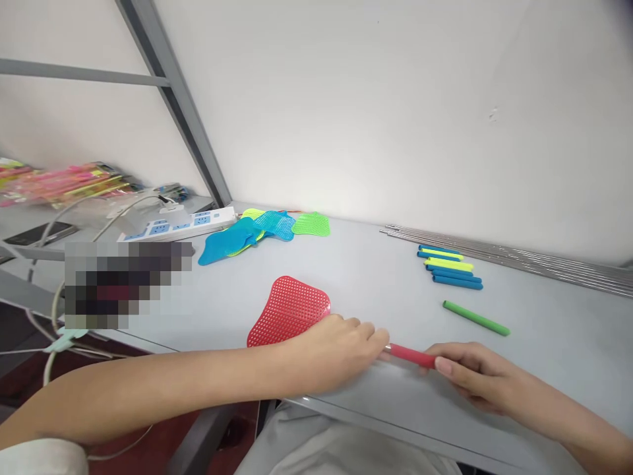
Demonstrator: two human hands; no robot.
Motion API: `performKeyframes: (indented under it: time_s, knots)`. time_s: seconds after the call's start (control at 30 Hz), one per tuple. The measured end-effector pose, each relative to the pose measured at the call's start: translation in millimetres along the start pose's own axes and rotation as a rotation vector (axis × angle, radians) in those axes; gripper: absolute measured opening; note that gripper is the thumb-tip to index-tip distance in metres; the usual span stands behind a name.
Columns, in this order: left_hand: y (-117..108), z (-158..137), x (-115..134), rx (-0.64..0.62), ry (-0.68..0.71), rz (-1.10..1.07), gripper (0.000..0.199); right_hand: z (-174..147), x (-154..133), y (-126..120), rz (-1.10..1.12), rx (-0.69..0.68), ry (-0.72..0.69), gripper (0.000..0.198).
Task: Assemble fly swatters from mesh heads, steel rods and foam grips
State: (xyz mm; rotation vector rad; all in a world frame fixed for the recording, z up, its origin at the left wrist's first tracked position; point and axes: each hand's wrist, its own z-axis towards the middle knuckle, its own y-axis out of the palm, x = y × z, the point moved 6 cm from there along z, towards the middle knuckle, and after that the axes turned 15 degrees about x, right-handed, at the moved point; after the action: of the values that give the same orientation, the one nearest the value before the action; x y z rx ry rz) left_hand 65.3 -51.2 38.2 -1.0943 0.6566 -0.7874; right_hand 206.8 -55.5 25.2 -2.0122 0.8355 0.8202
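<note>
A red fly swatter head (291, 310) with a fine mesh lies over the table in front of me. My left hand (341, 346) is closed just to the right of it, wrapped round the swatter's metal rod (388, 348), of which only a short bit shows past the fingers. A red tubular handle (413, 355) sits at that end of the rod. Its far right end is pinched between the thumb and fingers of my right hand (469, 373). Most of the rod is hidden by my left hand.
Blue, yellow and green swatter heads (277, 224) lie at the back beside a power strip (178, 225). On the right are several blue and yellow handles (450, 269), one green handle (476, 318) and thin metal rods (514, 257) along the wall. Bagged goods (74, 185) lie far left.
</note>
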Motion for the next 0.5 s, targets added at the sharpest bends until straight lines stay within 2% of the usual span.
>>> performKeyframes:
  time_s: [0.23,0.5]
  knots:
    - [10.8,1.7,-9.2,-0.033,-0.039,0.024,0.030,11.4,6.3,4.8,-0.013,0.038,-0.106,0.042]
    - [16.0,-8.2,-3.4,-0.071,-0.043,-0.070,0.018,20.1,11.7,12.0,-0.079,0.132,-0.287,0.042]
